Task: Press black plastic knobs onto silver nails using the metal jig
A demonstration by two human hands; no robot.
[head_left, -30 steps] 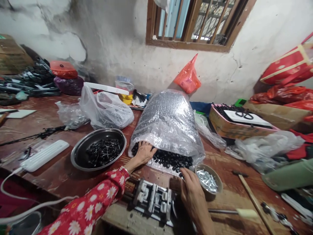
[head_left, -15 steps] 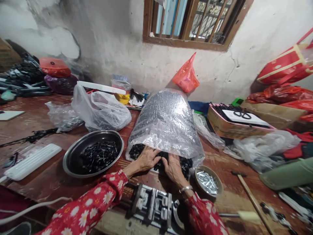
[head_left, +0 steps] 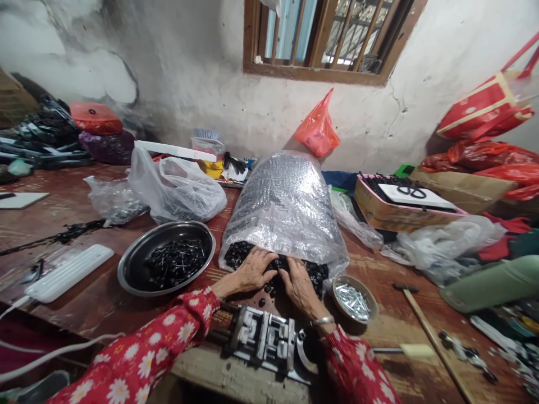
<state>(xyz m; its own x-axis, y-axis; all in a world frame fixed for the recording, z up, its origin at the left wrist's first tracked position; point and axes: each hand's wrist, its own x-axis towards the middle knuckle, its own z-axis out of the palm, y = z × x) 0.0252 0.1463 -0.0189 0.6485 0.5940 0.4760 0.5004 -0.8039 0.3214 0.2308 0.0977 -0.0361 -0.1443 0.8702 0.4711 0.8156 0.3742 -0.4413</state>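
A large clear bubble-textured plastic bag (head_left: 286, 196) lies with its mouth towards me, filled with small black plastic parts (head_left: 319, 274). At the mouth my left hand (head_left: 254, 270) rests palm down on the parts, its fingers stretched out. Beside it my right hand (head_left: 301, 289) lies over the parts in the same way, thumbs nearly meeting; some right fingertips are hidden by the bag's edge. A few loose black parts lie on the table below the thumbs. Just in front of me sits a metal jig (head_left: 265, 339) with several slots.
Left stands a steel bowl (head_left: 126, 272) of black parts with metal pins; right, a small bowl (head_left: 374, 314) of metal pins. A hammer (head_left: 429, 331), a green cylinder (head_left: 484, 283) and a box (head_left: 379, 210) lie further right. A white plastic bag (head_left: 181, 193) sits behind the steel bowl.
My hands have drawn slightly back from under the bag's edge, so more of the fingers shows. Several loose black parts now lie on the table between them. The view has shifted a little.
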